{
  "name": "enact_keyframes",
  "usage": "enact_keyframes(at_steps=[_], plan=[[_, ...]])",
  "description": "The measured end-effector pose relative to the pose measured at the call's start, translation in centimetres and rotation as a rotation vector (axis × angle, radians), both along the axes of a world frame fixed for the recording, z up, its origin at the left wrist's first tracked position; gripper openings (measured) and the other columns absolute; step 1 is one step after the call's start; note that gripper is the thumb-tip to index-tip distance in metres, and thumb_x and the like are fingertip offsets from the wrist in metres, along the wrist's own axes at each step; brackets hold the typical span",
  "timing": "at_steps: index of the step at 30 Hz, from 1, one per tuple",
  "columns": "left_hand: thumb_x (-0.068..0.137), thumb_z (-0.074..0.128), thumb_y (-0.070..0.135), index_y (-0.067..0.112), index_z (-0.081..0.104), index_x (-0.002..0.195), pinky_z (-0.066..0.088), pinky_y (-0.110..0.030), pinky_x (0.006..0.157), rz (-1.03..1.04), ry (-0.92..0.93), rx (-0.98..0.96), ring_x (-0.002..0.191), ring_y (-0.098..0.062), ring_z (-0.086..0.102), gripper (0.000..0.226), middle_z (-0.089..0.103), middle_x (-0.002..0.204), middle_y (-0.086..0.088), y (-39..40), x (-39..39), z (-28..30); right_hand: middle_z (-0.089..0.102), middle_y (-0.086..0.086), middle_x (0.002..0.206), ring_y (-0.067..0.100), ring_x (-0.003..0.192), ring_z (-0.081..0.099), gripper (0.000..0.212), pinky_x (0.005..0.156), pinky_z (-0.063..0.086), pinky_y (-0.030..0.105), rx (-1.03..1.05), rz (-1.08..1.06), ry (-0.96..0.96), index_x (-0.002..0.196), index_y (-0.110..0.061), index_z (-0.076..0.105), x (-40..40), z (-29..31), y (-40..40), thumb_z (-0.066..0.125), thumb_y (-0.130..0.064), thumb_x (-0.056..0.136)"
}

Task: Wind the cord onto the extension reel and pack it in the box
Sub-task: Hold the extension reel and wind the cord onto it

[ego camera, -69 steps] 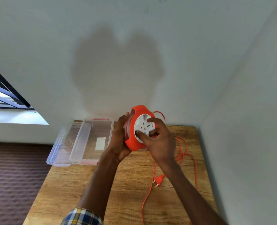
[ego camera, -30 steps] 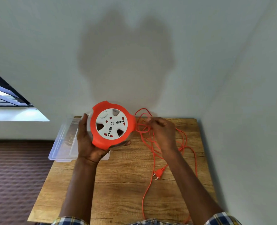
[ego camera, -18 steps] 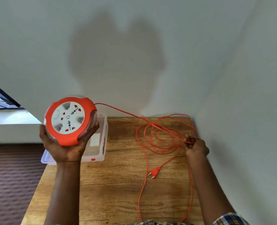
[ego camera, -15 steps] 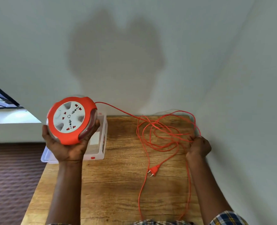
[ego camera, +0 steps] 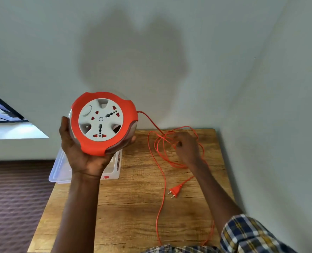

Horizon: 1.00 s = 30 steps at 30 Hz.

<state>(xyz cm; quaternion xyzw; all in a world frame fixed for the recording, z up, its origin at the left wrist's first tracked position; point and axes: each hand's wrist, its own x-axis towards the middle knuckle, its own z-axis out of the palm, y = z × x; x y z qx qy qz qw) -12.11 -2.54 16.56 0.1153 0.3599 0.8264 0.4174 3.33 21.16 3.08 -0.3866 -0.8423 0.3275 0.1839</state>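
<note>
A wooden table (ego camera: 129, 207) with a strong grain stands in a corner of pale walls; a window (ego camera: 3, 114) shows at the far left and a dark ribbed floor (ego camera: 14, 198) lies to the left of the table.

The extension reel (ego camera: 103, 123) is round, with an orange rim and a white socket face marked with red and grey slots. It is held up above the table's far left part, face toward the camera, cupped from below and behind in the left hand (ego camera: 82, 152), whose fingers curl round its edge.

The orange cord (ego camera: 160, 179) leaves the reel's right side and lies in loose loops on the far right of the table. The right hand (ego camera: 187, 148) is closed on strands of these loops. The plug (ego camera: 175, 191) lies flat nearer, apart from the hand.

A clear plastic box (ego camera: 60, 170) sits at the table's far left edge, mostly hidden behind the left arm; its contents cannot be made out.
</note>
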Motion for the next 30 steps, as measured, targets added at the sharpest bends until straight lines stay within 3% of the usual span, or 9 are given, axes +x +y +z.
enact_keyframes(at_steps=[3,6,8,11,14,17,20,25,30], plan=[[0.104,0.036,0.071,0.028,0.036,0.166,0.006,-0.079,0.123,-0.025,0.036,0.044,0.158,-0.040,0.031,0.075,0.034,0.172,-0.008,0.1,-0.3,1.0,0.068,0.006,0.130,0.030,0.121,0.063,0.052,0.100,0.053,0.044,0.044,0.297,-0.302,0.133,-0.028,0.065,-3.4,-1.4,0.6,0.054,-0.024,0.082],[0.104,0.040,0.069,0.028,0.031,0.167,0.006,-0.084,0.119,-0.066,0.029,0.095,0.160,-0.043,0.026,0.076,0.029,0.174,-0.009,-0.3,-0.7,1.9,0.062,0.002,0.143,0.026,0.128,0.060,0.076,0.104,0.052,0.044,-0.095,0.499,-0.471,0.145,-0.033,0.053,-4.4,-4.5,2.8,0.081,-0.031,0.074],[0.106,0.039,0.068,0.028,0.026,0.169,0.006,-0.086,0.117,-0.102,-0.008,0.160,0.160,-0.045,0.023,0.075,0.029,0.174,-0.013,-0.9,-1.3,1.9,0.074,0.006,0.121,0.026,0.102,0.074,0.065,0.085,0.062,0.045,-0.229,0.510,-0.454,0.133,-0.032,0.064,-4.2,-5.0,3.9,0.082,-0.022,0.072],[0.108,0.035,0.067,0.027,0.023,0.170,-0.003,-0.085,0.117,-0.076,-0.061,0.169,0.163,-0.042,0.013,0.075,0.027,0.174,-0.013,-1.8,-2.2,1.9,0.069,0.009,0.072,0.014,0.046,0.059,0.008,0.040,0.046,0.027,-0.544,0.141,0.037,0.088,-0.020,0.078,-3.6,-1.9,5.3,0.075,-0.022,0.081],[0.108,0.033,0.068,0.027,0.021,0.170,-0.014,-0.082,0.117,-0.034,-0.064,0.164,0.164,-0.040,0.002,0.076,0.008,0.179,-0.008,-2.1,-2.8,1.5,0.066,0.005,0.076,0.011,0.049,0.055,0.009,0.041,0.033,0.016,-0.738,-0.459,0.496,0.092,-0.012,0.072,-2.3,1.2,9.0,0.070,-0.019,0.087],[0.107,0.034,0.068,0.027,0.023,0.170,-0.007,-0.084,0.117,-0.071,-0.070,0.189,0.163,-0.043,0.010,0.075,0.018,0.178,-0.011,-1.8,-2.9,0.5,0.073,0.008,0.098,0.025,0.089,0.067,0.023,0.073,0.054,0.035,-0.126,-0.437,0.385,0.104,-0.011,0.074,-1.1,4.5,9.6,0.069,-0.008,0.081],[0.106,0.039,0.068,0.027,0.026,0.169,0.003,-0.085,0.118,-0.086,-0.112,0.193,0.161,-0.045,0.019,0.076,0.030,0.173,-0.015,-1.4,-2.3,0.3,0.065,0.004,0.122,0.029,0.113,0.060,0.035,0.089,0.049,0.041,0.430,-0.456,0.216,0.111,-0.022,0.072,0.9,5.9,7.3,0.067,-0.009,0.079],[0.104,0.044,0.068,0.025,0.041,0.164,0.015,-0.085,0.116,-0.123,-0.150,0.201,0.157,-0.044,0.033,0.074,0.040,0.169,-0.013,-0.1,-2.0,-0.6,0.059,0.005,0.139,0.030,0.131,0.054,0.069,0.108,0.043,0.036,0.001,0.062,-0.310,0.136,-0.028,0.060,1.2,2.5,1.1,0.063,-0.039,0.067],[0.103,0.045,0.068,0.024,0.045,0.161,0.039,-0.082,0.103,-0.113,-0.206,0.204,0.146,-0.047,0.049,0.073,0.050,0.162,-0.017,0.0,-0.6,-1.1,0.071,0.009,0.099,0.030,0.084,0.075,0.024,0.054,0.047,0.023,-0.481,-0.053,-0.193,0.120,-0.014,0.060,2.6,-3.0,-4.4,0.061,-0.022,0.097]])
